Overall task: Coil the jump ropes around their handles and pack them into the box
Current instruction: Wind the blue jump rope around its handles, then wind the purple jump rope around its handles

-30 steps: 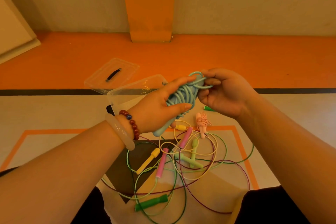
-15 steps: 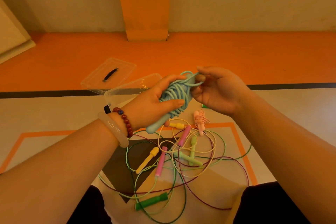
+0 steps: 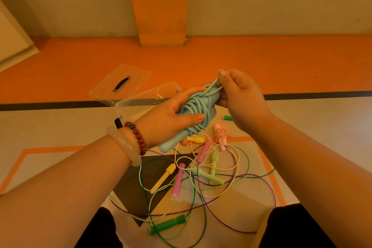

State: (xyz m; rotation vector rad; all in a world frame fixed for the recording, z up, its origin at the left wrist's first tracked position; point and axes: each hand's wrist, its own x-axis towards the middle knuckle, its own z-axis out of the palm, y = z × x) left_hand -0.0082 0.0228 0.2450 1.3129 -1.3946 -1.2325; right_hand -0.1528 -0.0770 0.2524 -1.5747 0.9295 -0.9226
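Observation:
My left hand [image 3: 167, 119] grips the light blue jump rope [image 3: 194, 110], whose cord is coiled around its two handles. My right hand [image 3: 239, 98] pinches the end loop of that blue cord at the top of the bundle. Just behind my left hand stands the clear plastic box [image 3: 136, 104], open. A coiled pink rope [image 3: 221, 134] lies on the floor below my right hand. Loose ropes with yellow [image 3: 163, 180], pink [image 3: 179, 179], light green [image 3: 213, 165] and dark green [image 3: 168, 225] handles lie tangled on the floor between my knees.
The box's clear lid [image 3: 120, 83] with a dark handle lies on the orange floor behind the box. A second dark green handle [image 3: 228, 118] peeks out under my right wrist. An orange pillar [image 3: 161, 6] and the wall stand farther back.
My right hand has lifted the blue cord's end loop up over the top of the bundle. The bundle has tilted slightly in my left hand.

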